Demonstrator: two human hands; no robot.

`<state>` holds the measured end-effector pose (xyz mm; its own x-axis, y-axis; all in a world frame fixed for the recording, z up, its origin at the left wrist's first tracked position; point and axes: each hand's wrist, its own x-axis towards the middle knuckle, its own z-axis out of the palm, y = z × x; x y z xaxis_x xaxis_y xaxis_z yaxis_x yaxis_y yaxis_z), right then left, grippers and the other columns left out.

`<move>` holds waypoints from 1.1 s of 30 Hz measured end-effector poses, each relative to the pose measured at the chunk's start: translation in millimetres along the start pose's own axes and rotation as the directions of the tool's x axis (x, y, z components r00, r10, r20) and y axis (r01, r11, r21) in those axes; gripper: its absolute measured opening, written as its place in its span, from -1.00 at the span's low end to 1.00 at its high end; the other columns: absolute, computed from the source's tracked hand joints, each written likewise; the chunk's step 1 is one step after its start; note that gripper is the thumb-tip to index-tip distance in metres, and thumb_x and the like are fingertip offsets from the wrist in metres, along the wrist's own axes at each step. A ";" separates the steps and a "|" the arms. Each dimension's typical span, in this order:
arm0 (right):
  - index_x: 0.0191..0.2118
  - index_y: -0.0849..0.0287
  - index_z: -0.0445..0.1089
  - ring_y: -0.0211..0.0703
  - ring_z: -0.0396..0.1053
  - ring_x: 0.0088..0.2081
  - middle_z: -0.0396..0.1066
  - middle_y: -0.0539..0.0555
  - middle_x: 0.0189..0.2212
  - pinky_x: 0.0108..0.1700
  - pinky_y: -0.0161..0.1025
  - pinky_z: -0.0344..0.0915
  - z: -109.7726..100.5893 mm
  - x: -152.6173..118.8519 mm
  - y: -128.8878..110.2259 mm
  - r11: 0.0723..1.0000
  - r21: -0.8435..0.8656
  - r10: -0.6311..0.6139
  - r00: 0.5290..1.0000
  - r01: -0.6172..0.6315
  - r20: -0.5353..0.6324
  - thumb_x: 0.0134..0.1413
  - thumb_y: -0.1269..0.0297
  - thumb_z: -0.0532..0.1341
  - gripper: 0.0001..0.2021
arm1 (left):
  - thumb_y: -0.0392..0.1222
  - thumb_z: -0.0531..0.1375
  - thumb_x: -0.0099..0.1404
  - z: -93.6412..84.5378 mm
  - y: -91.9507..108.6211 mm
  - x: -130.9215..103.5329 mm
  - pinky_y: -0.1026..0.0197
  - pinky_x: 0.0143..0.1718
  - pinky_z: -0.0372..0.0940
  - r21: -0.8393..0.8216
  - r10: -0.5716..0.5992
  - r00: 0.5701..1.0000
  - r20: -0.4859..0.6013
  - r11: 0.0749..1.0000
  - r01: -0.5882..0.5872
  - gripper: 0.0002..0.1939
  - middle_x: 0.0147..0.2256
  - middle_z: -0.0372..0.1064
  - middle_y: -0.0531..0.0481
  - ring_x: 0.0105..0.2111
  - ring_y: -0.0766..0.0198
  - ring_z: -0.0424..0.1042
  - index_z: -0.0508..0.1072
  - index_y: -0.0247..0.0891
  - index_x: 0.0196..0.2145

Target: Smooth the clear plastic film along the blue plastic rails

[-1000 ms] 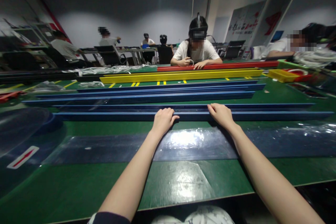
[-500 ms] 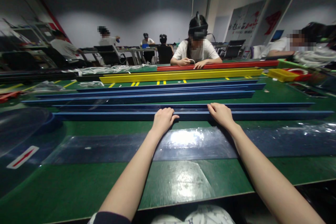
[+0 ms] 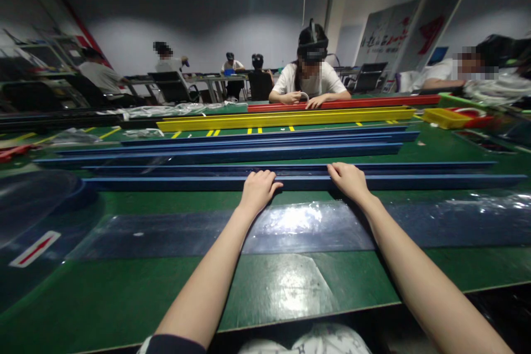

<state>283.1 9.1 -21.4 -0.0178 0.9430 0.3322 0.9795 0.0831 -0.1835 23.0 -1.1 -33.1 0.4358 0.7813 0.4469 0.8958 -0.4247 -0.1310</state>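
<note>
"Hands first, please: what does the head view give you?"

"I have both on my remote screen. The left hand [image 3: 259,187] is curled over the nearest blue rail [image 3: 435,182], its thumb pointing right along the top."

"And the right hand [image 3: 349,178]?"

"Grasping the same rail, farther right, reaching up to its far rim. Both look wrapped onto it, though I can't see every fingertip, so I can't tell how firm the hold is."

"Where does that rail lie?"

"Across the green table [image 3: 103,298], running left to right. On its near side I see a clear plastic strip [image 3: 307,229] lying flat. At the left is a bulky clear plastic bend [image 3: 29,199], and a red-arrow label [image 3: 35,249] shows near it."

"What about the far side?"

"More blue rails [image 3: 332,150], roughly parallel, then a yellow rail [image 3: 286,119] and a red rail [image 3: 373,103]. A co-worker [image 3: 332,80] leans over the red one, a pale loop [image 3: 306,94] between the hands. To the far right I get a yellow tray [image 3: 446,118], and other people [image 3: 103,76] sit farther back."
</note>
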 end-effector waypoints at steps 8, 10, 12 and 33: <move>-0.44 0.12 0.38 -0.17 0.36 -0.34 0.47 0.05 -0.36 -0.46 -0.31 -0.09 -2.6 -0.8 -2.4 1.000 -0.023 0.008 1.000 -0.008 0.023 0.21 0.11 -0.11 -0.60 | 0.04 -0.05 0.35 -0.4 0.6 -0.5 0.16 -0.28 0.04 -0.011 0.005 1.000 -0.009 1.000 -0.005 -0.68 -0.30 0.40 -0.04 -0.26 0.18 0.32 0.34 -0.24 -0.29; -0.42 0.12 0.39 -0.17 0.36 -0.33 0.47 0.06 -0.35 -0.46 -0.31 -0.07 -3.3 -1.2 -3.3 0.999 -0.039 0.014 0.999 -0.012 0.036 0.22 0.11 -0.12 -0.59 | 0.04 -0.05 0.35 -0.3 0.5 -0.8 0.16 -0.27 0.03 -0.011 0.007 1.000 -0.012 1.000 -0.007 -0.67 -0.31 0.40 -0.04 -0.27 0.18 0.31 0.34 -0.24 -0.29; -0.41 0.12 0.40 -0.17 0.37 -0.33 0.48 0.06 -0.35 -0.46 -0.31 -0.05 -3.9 -1.5 -4.1 0.999 -0.050 0.019 0.999 -0.016 0.048 0.22 0.11 -0.13 -0.58 | 0.04 -0.05 0.35 -0.1 0.4 -0.9 0.15 -0.27 0.03 -0.012 0.009 1.000 -0.013 1.000 -0.009 -0.67 -0.31 0.39 -0.04 -0.27 0.18 0.31 0.34 -0.24 -0.30; -0.38 0.11 0.42 -0.15 0.38 -0.32 0.48 0.08 -0.32 -0.45 -0.32 -0.02 -6.8 -2.6 -6.1 0.998 -0.068 0.015 0.997 -0.010 0.075 0.23 0.11 -0.15 -0.57 | 0.04 -0.06 0.35 0.7 0.5 -1.0 0.14 -0.27 0.03 -0.001 0.016 1.000 -0.015 1.000 -0.016 -0.67 -0.31 0.39 -0.05 -0.27 0.17 0.31 0.34 -0.24 -0.29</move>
<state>278.6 3.9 -14.9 -0.0184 0.9658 0.2587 0.9910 0.0519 -0.1234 23.2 -1.7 -34.3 0.4491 0.7670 0.4584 0.8884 -0.4378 -0.1378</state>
